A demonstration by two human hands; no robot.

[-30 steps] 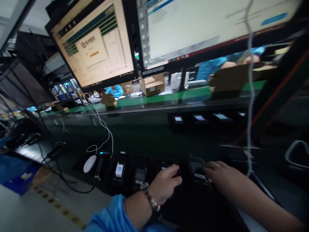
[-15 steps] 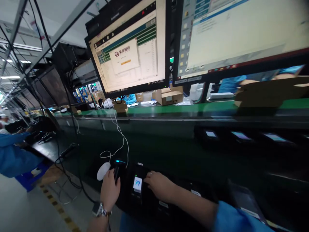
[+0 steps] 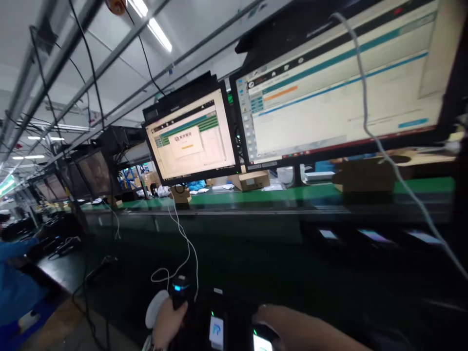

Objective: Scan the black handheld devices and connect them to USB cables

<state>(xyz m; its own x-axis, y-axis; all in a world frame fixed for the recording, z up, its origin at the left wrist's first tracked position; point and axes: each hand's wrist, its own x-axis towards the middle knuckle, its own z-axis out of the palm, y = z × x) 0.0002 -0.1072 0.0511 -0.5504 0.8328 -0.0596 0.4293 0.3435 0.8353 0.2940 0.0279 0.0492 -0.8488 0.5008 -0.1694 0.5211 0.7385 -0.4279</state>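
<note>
My left hand [image 3: 168, 321] is wrapped around a black barcode scanner [image 3: 180, 291], whose blue light faces up. Beside that hand lies a white oval object [image 3: 155, 308]. A black handheld device [image 3: 216, 332] with a lit screen showing a blue logo and a green light lies between my hands. My right hand [image 3: 276, 321] curls over the upper edge of a second handheld device [image 3: 262, 343], whose screen glows white beside another green light. Dimness and blur partly hide the right fingertips, and the frame's bottom edge cuts off both devices.
Two monitors, a left one [image 3: 190, 141] and a right one [image 3: 340, 97], hang above the bench. Several lit devices, one with a pale screen [image 3: 328, 234], lie at the right. A white cable [image 3: 398, 178] crosses the right side. A person in a blue sleeve [image 3: 16, 287] sits at far left.
The view has tilted upward, so my hands appear lower. My right hand is farther from the logo device, and the second device's glowing screen now shows by it. The scanner stays in my left hand.
</note>
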